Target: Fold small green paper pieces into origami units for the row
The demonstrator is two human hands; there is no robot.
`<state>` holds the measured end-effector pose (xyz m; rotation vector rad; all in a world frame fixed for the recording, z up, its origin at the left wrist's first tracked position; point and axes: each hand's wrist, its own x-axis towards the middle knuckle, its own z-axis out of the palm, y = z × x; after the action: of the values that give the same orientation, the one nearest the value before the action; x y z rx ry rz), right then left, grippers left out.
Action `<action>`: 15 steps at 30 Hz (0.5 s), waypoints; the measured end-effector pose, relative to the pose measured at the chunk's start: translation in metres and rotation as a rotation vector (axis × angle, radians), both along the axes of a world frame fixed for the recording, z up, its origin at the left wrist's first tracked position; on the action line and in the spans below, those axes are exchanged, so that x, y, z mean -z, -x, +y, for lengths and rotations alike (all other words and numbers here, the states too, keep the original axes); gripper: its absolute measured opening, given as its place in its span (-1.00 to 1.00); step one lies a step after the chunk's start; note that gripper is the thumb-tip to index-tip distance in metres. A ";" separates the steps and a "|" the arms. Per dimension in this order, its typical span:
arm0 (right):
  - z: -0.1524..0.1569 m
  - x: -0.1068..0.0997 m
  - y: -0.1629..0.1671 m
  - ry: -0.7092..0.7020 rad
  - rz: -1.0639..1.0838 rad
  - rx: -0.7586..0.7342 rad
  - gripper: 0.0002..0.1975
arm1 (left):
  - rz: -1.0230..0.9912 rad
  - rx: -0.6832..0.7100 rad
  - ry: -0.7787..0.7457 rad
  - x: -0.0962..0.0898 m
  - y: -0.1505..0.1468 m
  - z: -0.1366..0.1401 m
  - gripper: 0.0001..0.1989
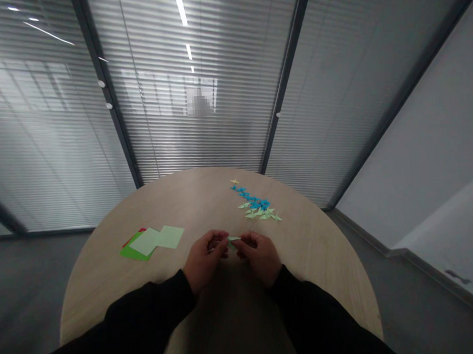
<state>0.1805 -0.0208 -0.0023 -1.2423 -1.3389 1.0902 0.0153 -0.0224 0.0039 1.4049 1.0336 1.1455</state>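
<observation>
pale green paper piece [234, 239], small and partly folded, is pinched between both hands just inside the near edge of the round tabletop [323, 246], about midway along it. left hand [204, 258] has its grip closed on the piece's left end; right hand [258, 254] has its grip closed on the right end. the piece's long axis runs left to right, parallel to the near edge; which end leads cannot be told. judgement: the fold is best made with edges aligned and the crease pressed firmly. further left lies a stack of square sheets [152, 241], pale green over green and red. toward the far edge sits a row of folded stars [256, 202], blue and pale green.
</observation>
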 end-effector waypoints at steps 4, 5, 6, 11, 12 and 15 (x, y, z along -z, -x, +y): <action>-0.003 -0.006 0.001 -0.042 -0.077 0.024 -0.71 | 0.044 0.032 -0.012 -0.001 0.001 0.000 -0.71; -0.004 -0.006 0.002 -0.058 -0.107 0.039 -0.71 | 0.054 0.016 -0.014 -0.002 0.000 0.000 -0.72; -0.004 -0.007 0.003 -0.080 -0.136 0.067 -0.72 | 0.063 -0.007 -0.014 -0.002 0.000 0.000 -0.72; -0.006 -0.010 0.009 -0.240 -0.233 0.268 -0.74 | 0.062 -0.124 -0.013 -0.002 -0.006 0.000 -0.74; -0.006 -0.012 0.010 -0.272 -0.254 0.280 -0.76 | 0.050 -0.136 -0.012 -0.002 -0.007 0.000 -0.73; -0.008 -0.015 0.011 -0.359 -0.349 0.295 -0.78 | 0.010 -0.140 -0.008 0.000 -0.009 0.001 -0.72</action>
<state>0.1692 -0.0290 0.0126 -1.3392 -1.4728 0.4143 0.0240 -0.0216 0.0036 1.3626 1.1500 1.2463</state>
